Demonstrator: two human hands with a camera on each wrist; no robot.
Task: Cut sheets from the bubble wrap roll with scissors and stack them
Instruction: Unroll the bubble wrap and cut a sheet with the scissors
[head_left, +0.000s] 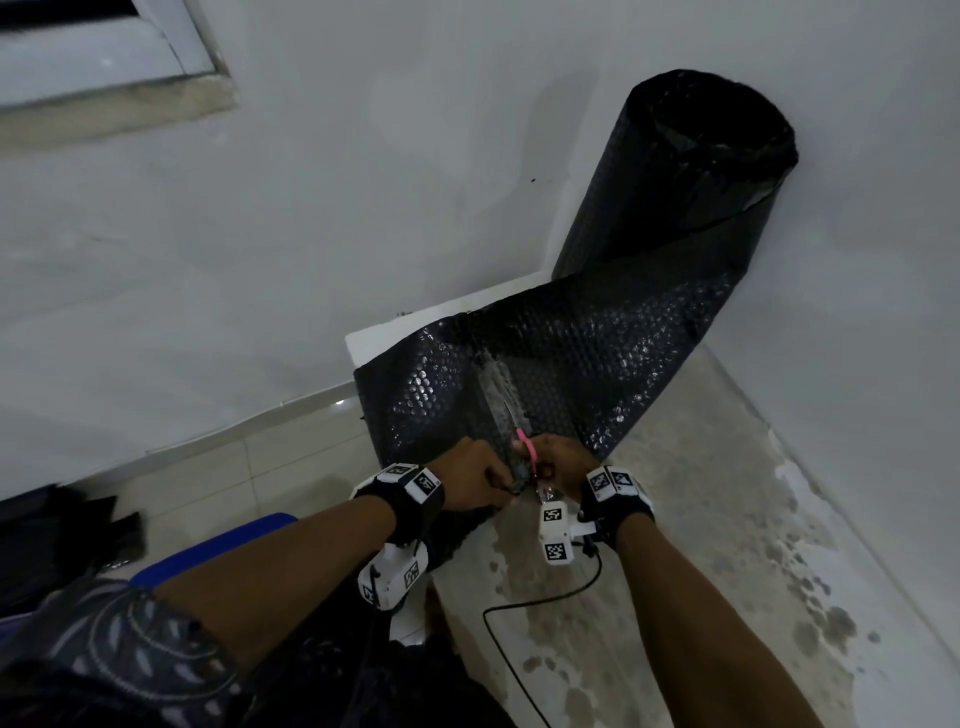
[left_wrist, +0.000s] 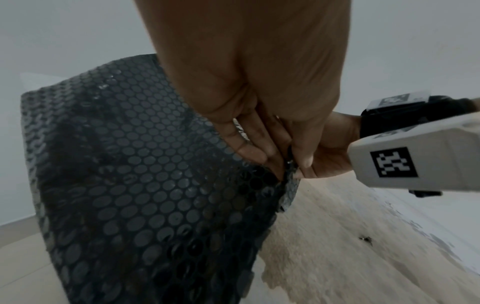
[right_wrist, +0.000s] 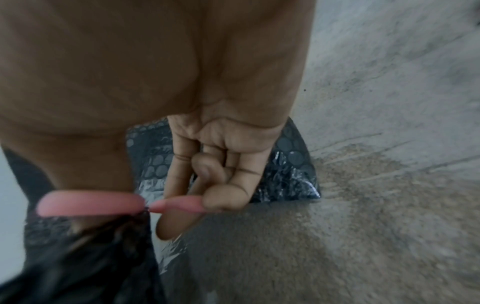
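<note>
While left hand (head_left: 480, 475) pinches the black bubble wrap sheet (head_left: 550, 364) edge on the floor, right hand (head_left: 558, 467) grips pink-handled scissors (head_left: 525, 448), blades apparently shut; slack wrap could snag, tearing crooked.

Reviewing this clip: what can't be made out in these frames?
- Scissors blades: head view, only pink handles show between right hand and left hand; both wrist views hide them behind fingers.
- Cut's far end on bubble wrap: glare, dark plastic.
- Stack of sheets: dark pile, cut by left edge, unidentifiable.
</note>
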